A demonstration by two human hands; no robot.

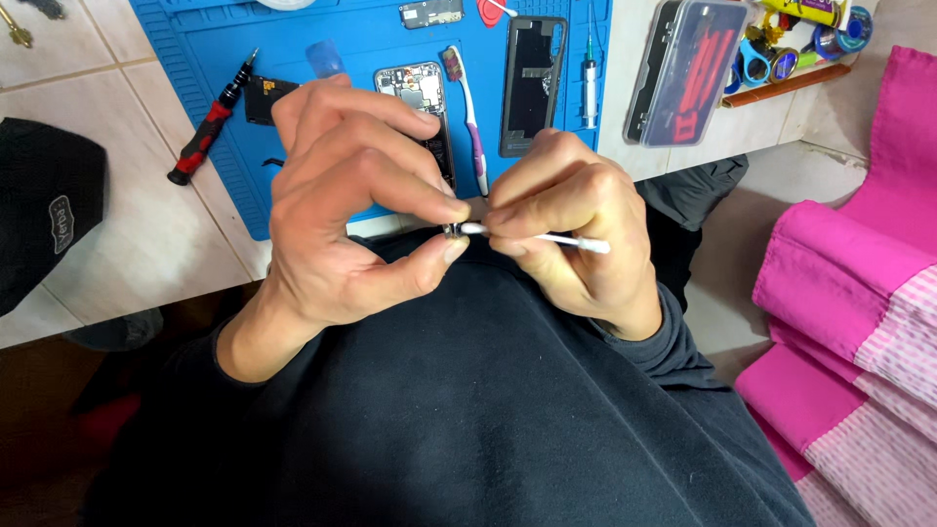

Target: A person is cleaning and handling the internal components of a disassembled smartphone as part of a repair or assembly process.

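Observation:
My left hand (pixel 351 200) pinches a tiny dark part (pixel 455 231) between thumb and forefinger, held in front of my chest. My right hand (pixel 576 220) grips a white cotton swab (pixel 561 239), one tip touching the small part and the other tip sticking out to the right. Both hands meet above my dark sweater, just in front of the table edge. Behind them on a blue work mat (pixel 215 39) lies an opened phone (pixel 420 98) showing its circuit board, partly hidden by my left fingers.
On the mat lie a black back cover (pixel 532 83), a toothbrush (pixel 467 107), a syringe (pixel 589 83) and a red-black screwdriver (pixel 205 127). A clear tool case (pixel 683 68) and tape rolls (pixel 771 59) sit at right. Pink cloth (pixel 849 293) is piled right; black cap (pixel 44 205) left.

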